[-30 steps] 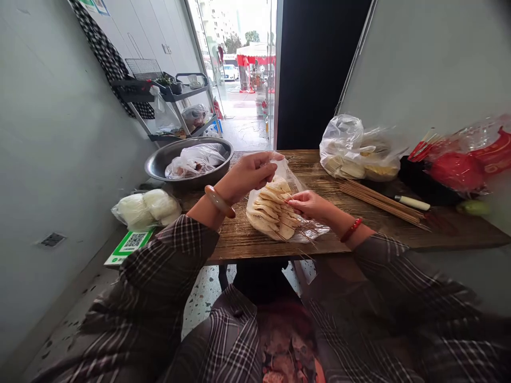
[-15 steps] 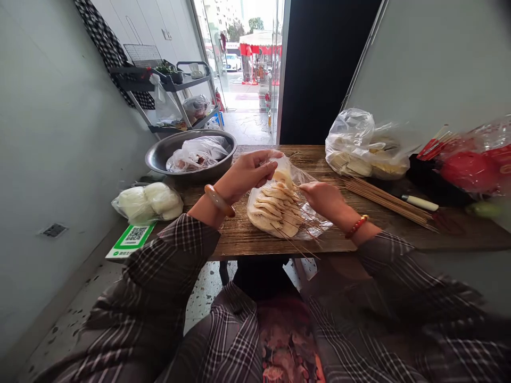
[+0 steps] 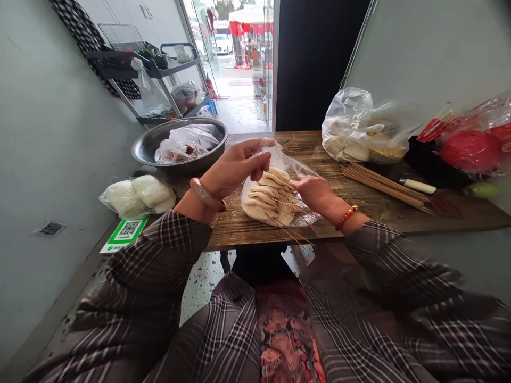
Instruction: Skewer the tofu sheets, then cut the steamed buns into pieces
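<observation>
A stack of pale, flat slices on thin wooden skewers (image 3: 269, 198) lies in a clear plastic bag (image 3: 275, 154) on the wooden table. My left hand (image 3: 243, 162) is closed on the bag's upper edge and holds it up above the far end of the stack. At the right side of the stack, my right hand (image 3: 317, 192) pinches a skewer close to the slices; its fingertips partly hide the grip. Bare skewer ends fan out toward the table's near edge. Part of the bag film stretches across toward my right hand.
Left of the stack are a metal basin (image 3: 139, 154) holding a bag, bagged white rounds (image 3: 138, 194) and a green code card (image 3: 125, 232). To the right lie bundled bare skewers (image 3: 387, 187), a pale-handled tool (image 3: 418, 185), filled clear bags (image 3: 347, 130) and a red bag (image 3: 471, 151).
The head view has shifted slightly. The topmost skewered slice, earlier raised under my left hand, now lies lower on the stack. The bag film has spread out toward my right hand.
</observation>
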A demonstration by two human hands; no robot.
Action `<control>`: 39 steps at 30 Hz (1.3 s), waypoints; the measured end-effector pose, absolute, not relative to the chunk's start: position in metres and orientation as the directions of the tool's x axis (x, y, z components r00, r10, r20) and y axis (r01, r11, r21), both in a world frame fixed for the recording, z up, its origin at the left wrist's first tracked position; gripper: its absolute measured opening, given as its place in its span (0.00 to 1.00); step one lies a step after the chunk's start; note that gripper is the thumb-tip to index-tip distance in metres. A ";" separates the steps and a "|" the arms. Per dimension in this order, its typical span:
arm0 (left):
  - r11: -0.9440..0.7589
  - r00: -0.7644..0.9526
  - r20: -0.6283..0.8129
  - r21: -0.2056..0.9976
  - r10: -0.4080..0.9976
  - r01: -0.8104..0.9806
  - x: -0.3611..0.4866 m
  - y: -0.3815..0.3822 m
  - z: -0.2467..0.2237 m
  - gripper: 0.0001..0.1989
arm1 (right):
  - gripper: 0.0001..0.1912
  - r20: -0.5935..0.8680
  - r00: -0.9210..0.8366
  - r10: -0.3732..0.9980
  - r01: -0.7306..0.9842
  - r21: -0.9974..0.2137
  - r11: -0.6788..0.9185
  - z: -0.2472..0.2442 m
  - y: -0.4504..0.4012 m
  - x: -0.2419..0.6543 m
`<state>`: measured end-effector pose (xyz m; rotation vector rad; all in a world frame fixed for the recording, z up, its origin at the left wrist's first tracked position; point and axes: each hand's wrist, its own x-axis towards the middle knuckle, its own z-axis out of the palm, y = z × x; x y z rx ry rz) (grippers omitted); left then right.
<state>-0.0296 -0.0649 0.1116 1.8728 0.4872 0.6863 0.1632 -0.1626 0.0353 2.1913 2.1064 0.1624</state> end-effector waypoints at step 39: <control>-0.237 0.701 0.208 0.970 0.682 -0.056 -0.044 -0.065 0.097 0.31 | 0.16 0.358 -0.031 0.933 0.997 0.078 0.003 0.048 -0.360 0.253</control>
